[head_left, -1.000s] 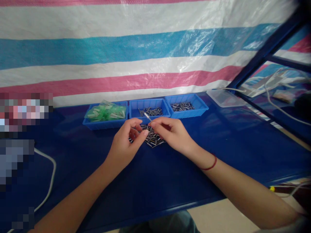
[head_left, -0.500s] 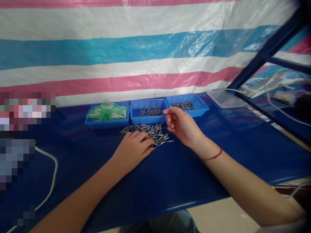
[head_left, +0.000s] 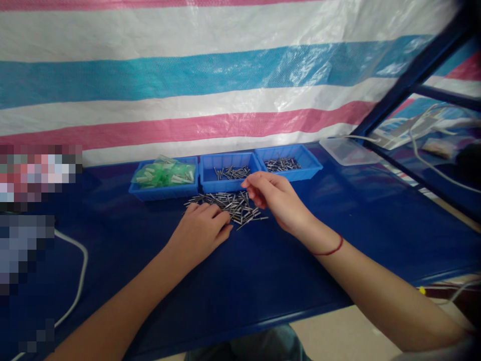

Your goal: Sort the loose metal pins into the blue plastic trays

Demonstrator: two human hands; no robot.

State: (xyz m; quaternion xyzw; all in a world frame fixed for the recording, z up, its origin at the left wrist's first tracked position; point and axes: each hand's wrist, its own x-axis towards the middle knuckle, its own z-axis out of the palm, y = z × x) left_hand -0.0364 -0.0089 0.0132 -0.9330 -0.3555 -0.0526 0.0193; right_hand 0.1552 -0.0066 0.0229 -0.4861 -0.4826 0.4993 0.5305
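Observation:
A loose heap of metal blind rivets (head_left: 240, 204) lies on the blue table in front of the bins. My left hand (head_left: 199, 225) rests palm down on the near left side of this heap, fingers bent and a little apart, their tips partly hidden among the rivets. Over the heap's right side, my right hand (head_left: 276, 200) is raised with thumb and forefinger pinched together and the other fingers curled. Whatever may be in that pinch is too small to make out. Just behind it are the middle blue bin (head_left: 208, 186) and the right blue bin (head_left: 306, 175), both holding rivets.
The left blue bin (head_left: 165, 192) holds a green plastic bag (head_left: 163, 173) with pale pieces. A clear plastic lid or tray (head_left: 349, 153) lies at the back right beside a dark metal frame (head_left: 404, 103). A white cable (head_left: 83, 271) runs along the left. Striped sheeting (head_left: 210, 75) hangs behind.
My right hand has come down and left from the bins toward the heap, its fingers closing into a pinch. My left hand has drawn slightly left, its fingers more bent.

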